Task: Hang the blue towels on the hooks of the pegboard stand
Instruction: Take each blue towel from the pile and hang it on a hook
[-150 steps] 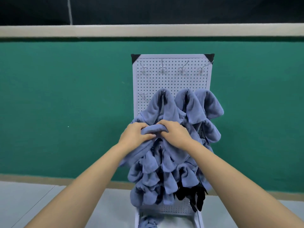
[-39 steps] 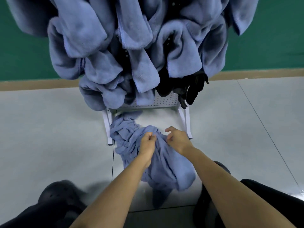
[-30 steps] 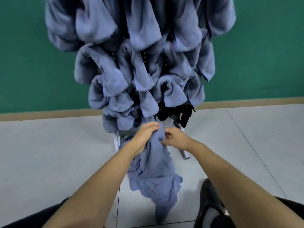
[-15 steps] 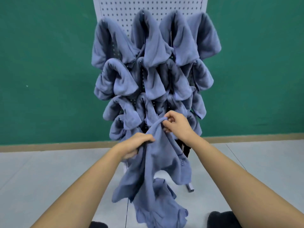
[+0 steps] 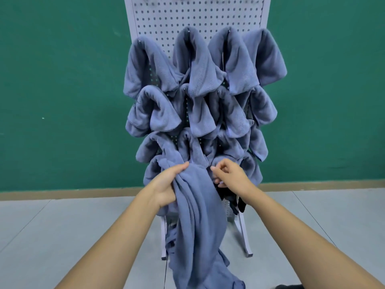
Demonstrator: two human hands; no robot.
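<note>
I see the left hand (image 5: 166,184) gripping the towel (image 5: 198,215) — right hand (image 5: 233,178) curled just beside it, can't tell if it's pinching anything.

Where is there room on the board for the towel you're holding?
The bare strip of pegboard above the top row of hung towels is free. Below, towels crowd it down to the loose towel gripped by the left hand.
</note>
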